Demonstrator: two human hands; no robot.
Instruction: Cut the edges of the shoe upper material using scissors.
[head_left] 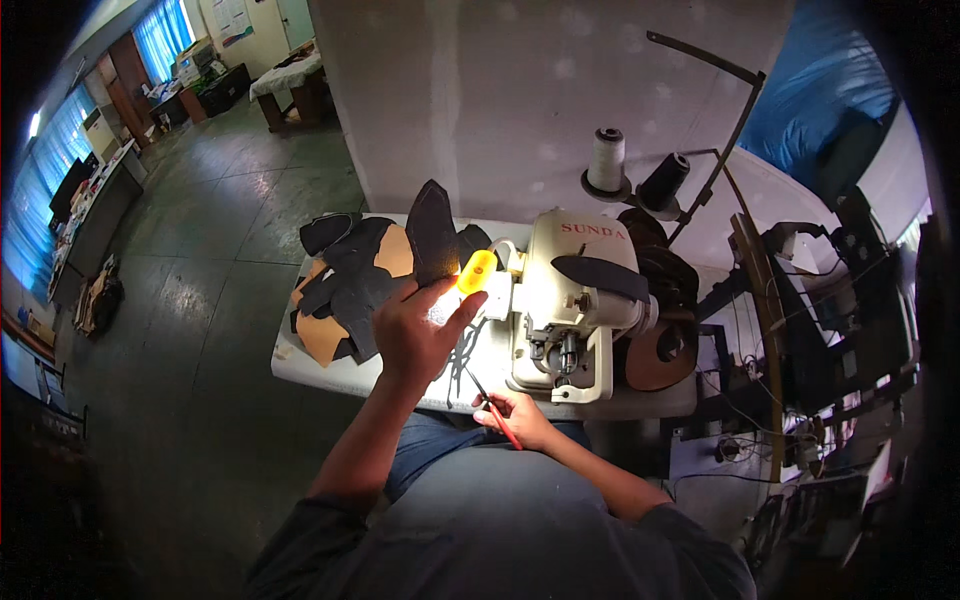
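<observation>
Nearest the lens: grey fabric over the lap (520, 520), low at six o'clock, both forearms rising from it. Left hand (415, 335) lifted above the front edge of the white worktable (300, 365), fingers partly curled, thumb out toward two o'clock, pinching the lower end of a dark, leaf-shaped leather piece (432, 235). Long axis of that piece near upright, running from the hand toward twelve o'clock, tip tilted slightly left. Right hand (515, 412) lower and closer to the body, at about four o'clock from the left hand, closed narrowly around a thin red pen-like tool (500, 418); point aimed toward eleven o'clock at the table surface, just beneath the raised left palm. Cannot tell whether the tip touches the table.

Left hand plainly the nearer one to the leather piece; right hand well apart from it, below.

Heap of black and tan cut leather pieces (350, 285) at nine o'clock from the left hand, spread over the table's left half. Small glowing yellow lamp (478, 270) at two o'clock, just beside the thumb. Cream-coloured sewing machine (570, 300) at three o'clock, a dark leather strip draped over its head. White thread cone (606, 160) and black thread cone (664, 180) behind the machine. Grey concrete floor (200, 300) off to the left.
</observation>
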